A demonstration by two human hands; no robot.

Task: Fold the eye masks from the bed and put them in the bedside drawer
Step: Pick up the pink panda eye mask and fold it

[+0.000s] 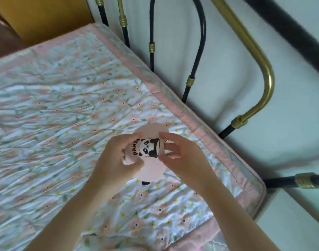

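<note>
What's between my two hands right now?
The pink panda eye mask, in the head view: the left hand and right hand hold it from either side above the quilt.

A pale pink eye mask (151, 160) is printed with a black-and-white panda and the black word PANDA. The quilt (64, 105) is patterned with peach and yellow flowers on white, edged in pink. The bed frame (254, 57), far right, is finished in black and brass.
</note>
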